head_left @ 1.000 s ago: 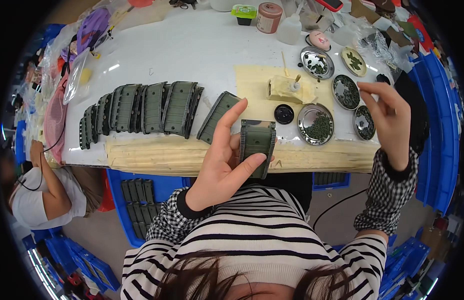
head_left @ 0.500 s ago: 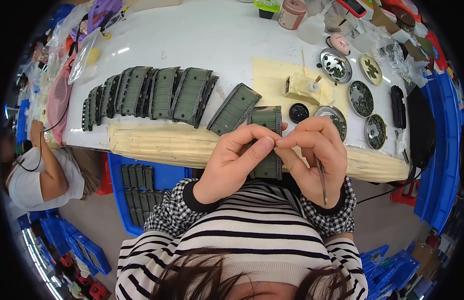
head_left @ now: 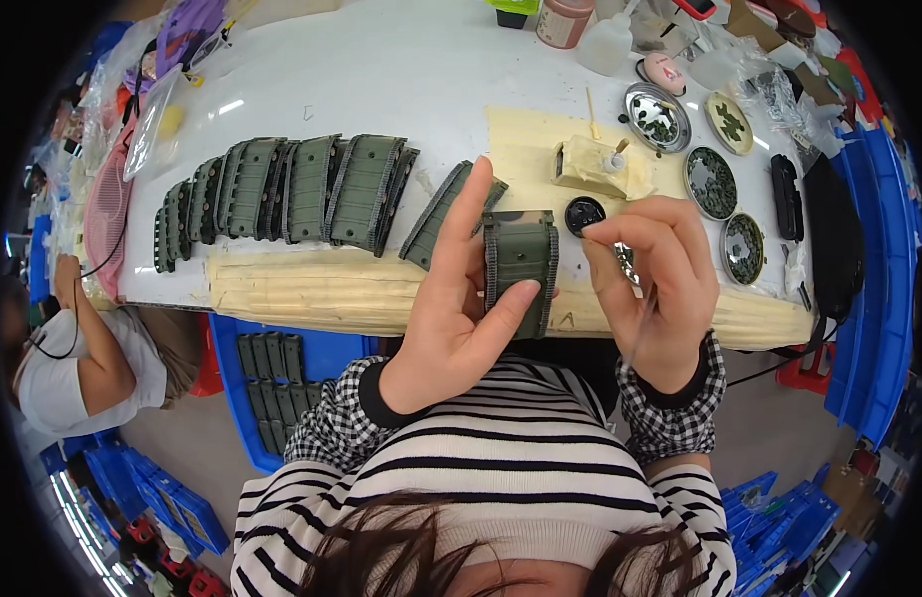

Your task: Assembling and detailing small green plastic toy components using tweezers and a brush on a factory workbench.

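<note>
My left hand [head_left: 446, 333] is closed on a green panel [head_left: 521, 257] with ridged side edges, its thumb lying across the face and its index finger stretched out alongside. To its right, my right hand [head_left: 675, 284] keeps a thin metal tool [head_left: 641, 328] tucked against the palm. Its thumb and index fingertips come close together beside a small round black dish [head_left: 583, 213]; anything tiny between them is too small to make out. Part of a metal dish [head_left: 628, 261] shows behind the right fingers. Another green panel [head_left: 446, 214] lies just beyond my left hand.
A row of similar green panels [head_left: 307, 189] stands at left. Metal dishes of small dark green pieces [head_left: 712, 183] sit at right, near a paper-wrapped block [head_left: 590, 169] holding a small cup. Below the table edge, a blue crate [head_left: 322, 348] contains dark parts. A person [head_left: 78, 358] sits far left.
My hands have moved apart; before, their fingertips met above the panel. The right hand has shifted right toward the black dish. My left index finger has straightened, and the view has shifted slightly.
</note>
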### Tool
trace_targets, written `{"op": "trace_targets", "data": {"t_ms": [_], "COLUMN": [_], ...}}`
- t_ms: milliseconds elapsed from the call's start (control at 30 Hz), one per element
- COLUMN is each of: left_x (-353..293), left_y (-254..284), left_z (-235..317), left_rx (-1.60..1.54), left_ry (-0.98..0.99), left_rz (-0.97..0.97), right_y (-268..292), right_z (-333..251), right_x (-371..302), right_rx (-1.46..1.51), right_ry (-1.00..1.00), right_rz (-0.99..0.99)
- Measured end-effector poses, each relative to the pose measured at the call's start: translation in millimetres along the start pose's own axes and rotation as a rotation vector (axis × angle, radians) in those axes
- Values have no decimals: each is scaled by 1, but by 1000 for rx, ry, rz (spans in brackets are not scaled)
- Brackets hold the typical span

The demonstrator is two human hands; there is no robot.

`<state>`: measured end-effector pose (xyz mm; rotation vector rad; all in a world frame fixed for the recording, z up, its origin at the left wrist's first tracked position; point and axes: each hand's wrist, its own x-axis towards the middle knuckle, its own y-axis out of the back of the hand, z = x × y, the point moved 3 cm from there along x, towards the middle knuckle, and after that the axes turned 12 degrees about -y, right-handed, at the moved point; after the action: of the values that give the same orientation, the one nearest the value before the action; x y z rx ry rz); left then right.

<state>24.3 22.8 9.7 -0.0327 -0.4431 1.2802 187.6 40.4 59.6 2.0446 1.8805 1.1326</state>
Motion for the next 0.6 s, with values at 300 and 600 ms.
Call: {"op": "trace_targets", "data": {"t_ms": [300,600], "left_x": [-5,-6], "left_y": [2,4], "left_z": [0,-1], "left_rx": [185,390], "left_ry": [-62,-173], "left_rz": [-77,-116], "right_y": [-9,-3], "right_z": [7,2], "right_x": [5,0], "right_rx": [-75,-242], "right_ry": [139,222], "right_rz": [-17,-52]}}
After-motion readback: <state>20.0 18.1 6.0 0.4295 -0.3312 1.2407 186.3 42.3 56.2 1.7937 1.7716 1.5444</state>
